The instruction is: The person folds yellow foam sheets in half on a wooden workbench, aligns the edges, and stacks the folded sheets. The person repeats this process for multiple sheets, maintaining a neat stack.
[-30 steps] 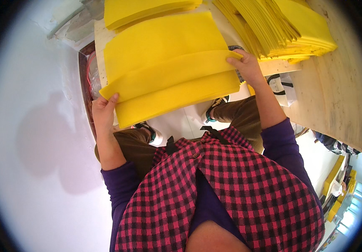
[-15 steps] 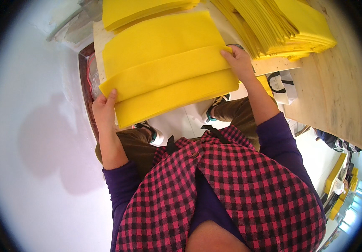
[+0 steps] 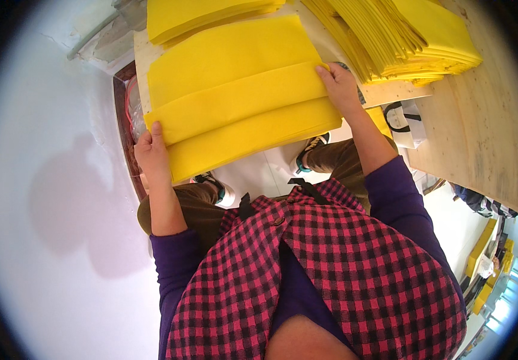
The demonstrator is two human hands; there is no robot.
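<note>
Across the wooden table in front of me lies a stack of yellow fabric sheets (image 3: pixel 256 137), its near edge hanging a little over the table's edge. The top yellow fabric sheet (image 3: pixel 235 57) is turned back in a long fold running left to right. At the left end of this fold, my left hand (image 3: pixel 152 153) pinches the edge with its thumb on top. My right hand (image 3: pixel 342 90) grips the right end, thumb over the cloth and fingers partly hidden beneath. Between my hands the fold lies nearly flat.
Another yellow fabric pile (image 3: pixel 211 13) sits beyond. At the far right, a thick stack of folded yellow pieces (image 3: pixel 385 45) rests on the wooden board (image 3: pixel 475 126). A white bag (image 3: pixel 412 123) with black handles is below, right of my knee. A white wall (image 3: pixel 48 180) stands left.
My left hand has moved slightly inward to the right, and the sheet's left corner sticks out less. My right hand has barely shifted and keeps its grip.
</note>
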